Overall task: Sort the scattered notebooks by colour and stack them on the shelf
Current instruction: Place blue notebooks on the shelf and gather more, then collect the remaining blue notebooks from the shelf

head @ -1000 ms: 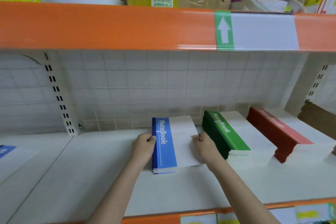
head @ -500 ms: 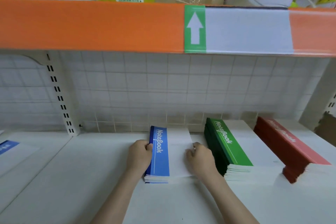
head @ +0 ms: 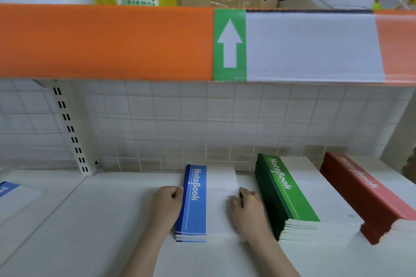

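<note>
My left hand (head: 165,206) and right hand (head: 248,208) curl their fingers round the blue notebook stack (head: 195,203), squaring it; next, I judge, releasing cleanly.

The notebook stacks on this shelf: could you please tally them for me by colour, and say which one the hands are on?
Blue stack: 1, with the left hand on its spine side and the right hand on its other side
Green stack: 1
Red stack: 1
Total: 3 stacks
A further blue-and-white item at the far left edge is cut off, so I left it uncounted.
</note>
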Tool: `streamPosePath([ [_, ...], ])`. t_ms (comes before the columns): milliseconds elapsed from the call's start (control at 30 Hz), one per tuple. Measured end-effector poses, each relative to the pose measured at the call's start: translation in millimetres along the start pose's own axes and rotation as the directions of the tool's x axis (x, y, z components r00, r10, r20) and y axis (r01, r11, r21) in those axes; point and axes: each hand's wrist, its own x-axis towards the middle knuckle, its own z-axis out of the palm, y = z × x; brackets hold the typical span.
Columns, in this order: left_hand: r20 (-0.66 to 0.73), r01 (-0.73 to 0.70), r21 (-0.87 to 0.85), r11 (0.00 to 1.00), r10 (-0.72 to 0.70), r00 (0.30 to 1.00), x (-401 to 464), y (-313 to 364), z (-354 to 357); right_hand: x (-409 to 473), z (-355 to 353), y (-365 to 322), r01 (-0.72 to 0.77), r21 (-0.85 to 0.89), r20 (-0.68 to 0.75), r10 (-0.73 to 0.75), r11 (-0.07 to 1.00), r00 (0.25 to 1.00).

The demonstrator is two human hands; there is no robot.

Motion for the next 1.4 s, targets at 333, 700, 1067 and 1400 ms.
streamPosePath([
  [333, -0.025, -0.046, 0.075, 0.996, 0.048, 0.999, -8, 3, 5, 1, 5, -5, -0.024, -0.037, 0.100, 0.028, 0.999, 0.995],
  [700, 0.018, -0.033, 0.107, 0.994, 0.032, 0.999, -12, 7, 7, 3, 3, -2, -0.050, 0.039, 0.146, 0.043, 0.998, 0.988],
  [1067, -0.024, 0.022, 0.156, 0.987, -0.018, 1.000, -20, 15, 8, -1, 1, -5, -0.052, 0.113, 0.192, 0.030, 0.992, 0.981],
  [1400, 0.032, 0.076, 0.046, 0.996, -0.078, 0.996, -17, 13, 5, -4, -6, -10, -0.081, 0.101, 0.199, 0.059, 0.992, 0.978],
])
